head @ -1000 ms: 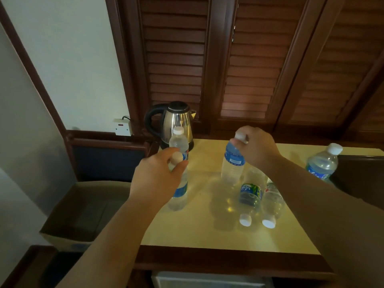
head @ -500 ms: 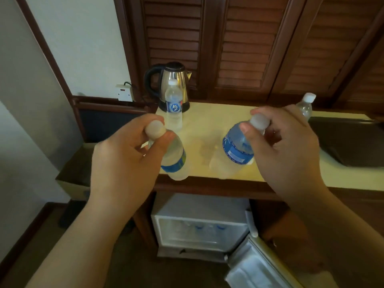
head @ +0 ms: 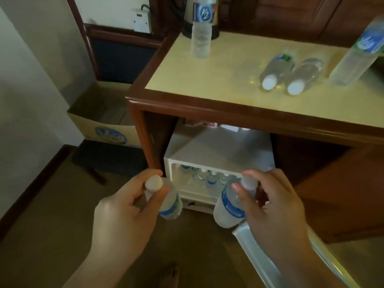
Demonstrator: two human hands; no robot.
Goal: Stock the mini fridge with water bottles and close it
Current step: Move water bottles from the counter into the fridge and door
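Holding one clear water bottle each, both hands hang in front of the open mini fridge (head: 218,150). The left hand (head: 124,213) pinches the left bottle (head: 169,204) at its white cap between thumb and forefinger; its body with a blue label tilts away toward the fridge. The right hand (head: 274,206) curls its fingers around the neck and cap of the right bottle (head: 227,206), which also has a blue label and leans down to the left. Inside the fridge, more bottles (head: 207,176) stand in a row. The fridge door (head: 270,256) swings out at the lower right. On the desk (head: 218,75), one bottle stands near the back edge, two lie near the front edge, and one stands by the right edge.
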